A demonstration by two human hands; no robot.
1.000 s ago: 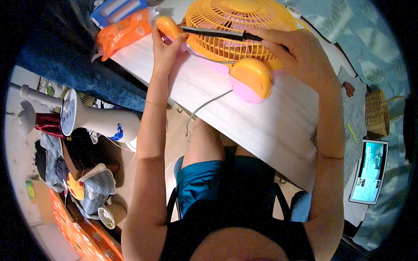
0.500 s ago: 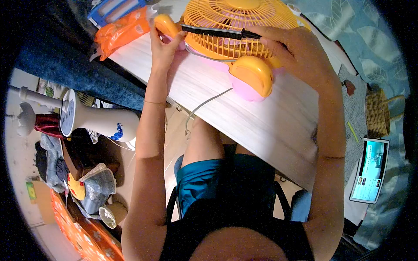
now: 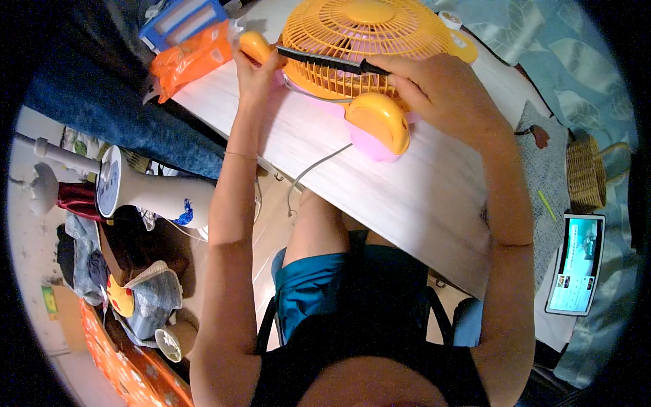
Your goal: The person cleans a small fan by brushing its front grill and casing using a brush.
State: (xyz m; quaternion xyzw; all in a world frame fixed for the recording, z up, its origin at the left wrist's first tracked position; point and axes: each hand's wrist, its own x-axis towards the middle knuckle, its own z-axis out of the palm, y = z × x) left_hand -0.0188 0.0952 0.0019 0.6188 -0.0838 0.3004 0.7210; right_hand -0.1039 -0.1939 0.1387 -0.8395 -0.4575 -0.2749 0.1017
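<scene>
A fan with a yellow grille [image 3: 369, 41] and pink parts lies on the white table. My left hand [image 3: 255, 74] is closed around a yellow and pink rounded foot [image 3: 255, 47] at the fan's left. In my right hand [image 3: 434, 88] is the dark handle of a black brush-like tool [image 3: 322, 60], which lies across the near side of the grille with its far end close to my left fingers. A second yellow and pink foot [image 3: 376, 125] points toward me, and a grey cord [image 3: 315, 165] hangs from it over the table edge.
An orange plastic bag [image 3: 193, 60] and a blue-framed item [image 3: 183, 24] are at the back left. To the right are a wicker basket [image 3: 586, 175] and a lit screen [image 3: 575, 264]. A white stand [image 3: 163, 188] is left of the table [image 3: 434, 183].
The fan and its near foot have shifted slightly left. My right hand and the black tool have moved a little left and down, while my left hand still holds the left foot.
</scene>
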